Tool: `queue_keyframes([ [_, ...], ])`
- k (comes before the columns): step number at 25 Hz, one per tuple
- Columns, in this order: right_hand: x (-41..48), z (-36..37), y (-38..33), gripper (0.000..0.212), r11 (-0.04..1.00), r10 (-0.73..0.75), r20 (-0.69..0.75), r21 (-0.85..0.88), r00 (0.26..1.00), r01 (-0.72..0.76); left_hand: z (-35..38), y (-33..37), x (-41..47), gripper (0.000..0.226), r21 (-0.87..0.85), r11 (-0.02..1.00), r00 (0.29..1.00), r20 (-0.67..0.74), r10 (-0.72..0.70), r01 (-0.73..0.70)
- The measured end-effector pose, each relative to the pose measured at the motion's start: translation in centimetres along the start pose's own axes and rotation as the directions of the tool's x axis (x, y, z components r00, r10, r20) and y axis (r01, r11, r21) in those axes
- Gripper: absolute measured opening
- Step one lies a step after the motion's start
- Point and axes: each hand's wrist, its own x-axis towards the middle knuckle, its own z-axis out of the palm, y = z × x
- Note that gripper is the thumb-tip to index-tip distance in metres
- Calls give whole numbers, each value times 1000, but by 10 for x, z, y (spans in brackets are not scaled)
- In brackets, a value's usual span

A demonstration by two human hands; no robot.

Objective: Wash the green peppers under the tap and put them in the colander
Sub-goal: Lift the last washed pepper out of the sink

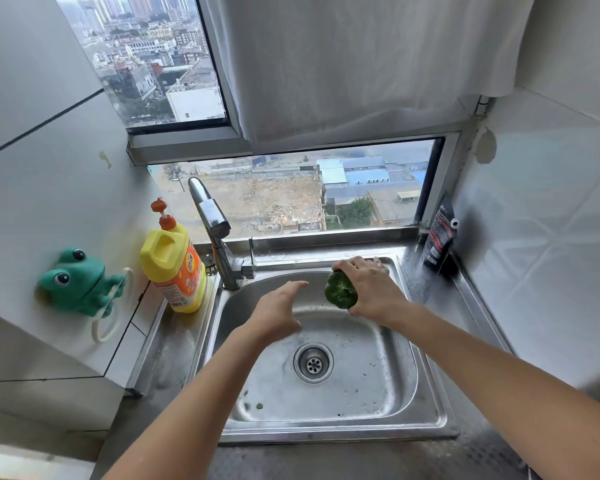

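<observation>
Well, starting at the left wall, I see a green frog holder (pixel 80 284) stuck to the tiles. Just right of it, a yellow detergent bottle (pixel 174 268) with an orange pump stands on the steel ledge beside the sink (pixel 378 372). Next comes the tap (pixel 215 233), mounted at the sink's back left corner.

The left hand (pixel 278 313) hangs over the basin just right of the tap's base. Its fingers are stretched out and a little apart, and it holds nothing. Below it I make out the drain (pixel 313 362) in the middle of the basin floor and a small green scrap (pixel 259 406) near the front left corner.

Further right, the green pepper (pixel 340 291) is up in the air over the back right part of the basin. The right hand (pixel 371 289) grips it from above with fingers curled round its top and side. Past the sink, a black pouch (pixel 439 237) leans in the corner by the window frame.
</observation>
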Motion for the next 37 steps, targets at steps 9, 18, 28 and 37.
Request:
queue_keyframes([
  [9,-18,8,10,82,992,97,-11,82,995,-96,11,3,10,45,-55,995,996,-42,77,-79],
  [18,-72,-15,7,74,679,539,-14,598,842,-425,-3,39,12,33,-212,916,940,-69,333,-340],
  [28,-243,-54,14,39,-35,928,124,968,351,-249,36,182,-41,24,-443,740,782,127,610,-506],
  [37,-442,-50,58,58,-127,992,124,968,-31,-214,149,311,-111,27,-369,619,466,425,776,-693],
])
